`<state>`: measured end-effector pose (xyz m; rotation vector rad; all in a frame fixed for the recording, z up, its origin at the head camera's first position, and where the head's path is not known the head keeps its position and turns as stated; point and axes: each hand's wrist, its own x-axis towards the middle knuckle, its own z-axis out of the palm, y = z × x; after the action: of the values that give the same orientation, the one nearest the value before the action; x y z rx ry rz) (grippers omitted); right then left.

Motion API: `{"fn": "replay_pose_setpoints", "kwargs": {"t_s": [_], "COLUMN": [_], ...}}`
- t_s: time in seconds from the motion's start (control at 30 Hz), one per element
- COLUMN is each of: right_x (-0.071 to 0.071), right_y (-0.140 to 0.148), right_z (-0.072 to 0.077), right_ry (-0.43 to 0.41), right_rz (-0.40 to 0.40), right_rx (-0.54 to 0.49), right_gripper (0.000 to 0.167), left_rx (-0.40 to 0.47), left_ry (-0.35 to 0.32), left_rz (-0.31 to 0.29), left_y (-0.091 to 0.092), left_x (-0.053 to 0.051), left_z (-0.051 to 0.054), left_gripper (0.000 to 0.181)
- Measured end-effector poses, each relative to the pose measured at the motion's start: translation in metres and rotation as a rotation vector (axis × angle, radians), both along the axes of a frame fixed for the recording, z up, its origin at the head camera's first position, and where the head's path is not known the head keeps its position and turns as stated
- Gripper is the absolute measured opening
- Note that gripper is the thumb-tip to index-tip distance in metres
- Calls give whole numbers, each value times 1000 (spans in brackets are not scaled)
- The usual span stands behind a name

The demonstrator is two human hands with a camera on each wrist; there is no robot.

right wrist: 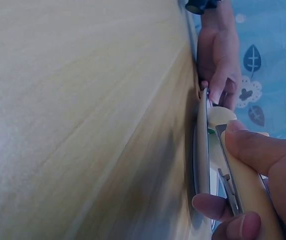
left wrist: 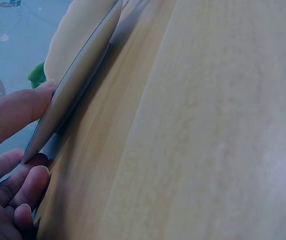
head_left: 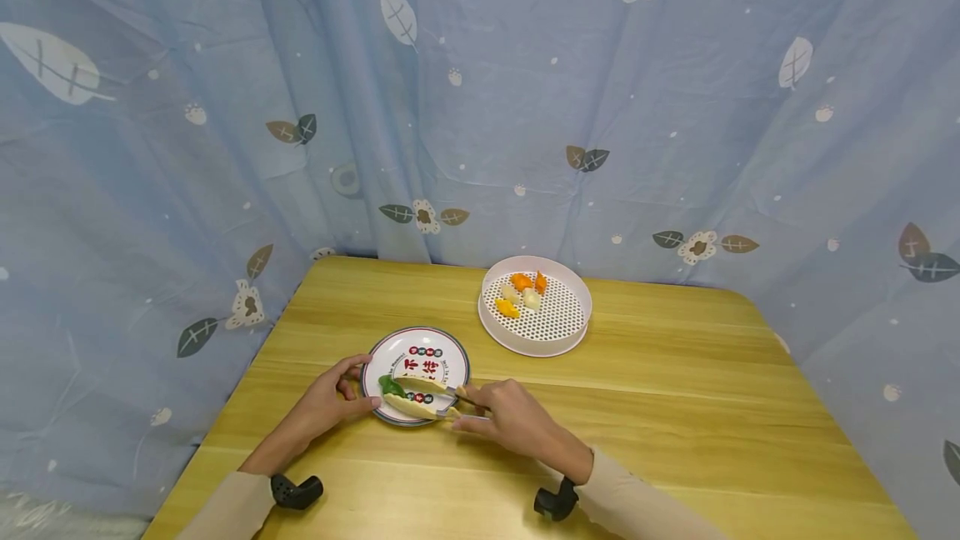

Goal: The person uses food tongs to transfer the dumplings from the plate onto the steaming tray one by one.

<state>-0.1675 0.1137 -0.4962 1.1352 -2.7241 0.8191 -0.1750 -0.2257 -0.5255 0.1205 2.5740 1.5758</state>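
Observation:
A white round plate (head_left: pixel 390 357) with a dark rim and red lettering lies on the table. My left hand (head_left: pixel 326 398) pinches its left edge, thumb on the rim and fingertips curled at the underside, as the left wrist view shows. A pair of tongs (head_left: pixel 408 407) with cream-coloured ends is gripped in my right hand (head_left: pixel 517 419), thumb on one handle and fingers round the other. Between the tong tips, over the plate's left part, sits a small green piece (head_left: pixel 390 386); whether the tips squeeze it I cannot tell.
Behind the plate to the right stands a pale pink round tray (head_left: pixel 573 286) with a perforated base, holding several orange, yellow and whitish pieces (head_left: pixel 531 299). The wooden table (head_left: pixel 675 373) ends at a blue patterned curtain (head_left: pixel 510 107) at the back and sides.

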Motion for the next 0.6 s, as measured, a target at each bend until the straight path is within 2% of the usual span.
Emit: {"fn": "replay_pose_setpoints", "kwargs": {"t_s": [0.3,0.6], "right_x": [2,-3], "right_y": [4,14], "right_z": [7,18], "right_ry": [-8,82], "right_rz": [-9,-40], "right_rx": [-28,-16], "right_gripper": [55,38], "left_rx": [6,23], "left_ry": [-12,-14], "left_rz": [2,2], "left_y": [-1,-1], "left_x": [0,1], "left_z": [0,2], "left_gripper": [77,78]}}
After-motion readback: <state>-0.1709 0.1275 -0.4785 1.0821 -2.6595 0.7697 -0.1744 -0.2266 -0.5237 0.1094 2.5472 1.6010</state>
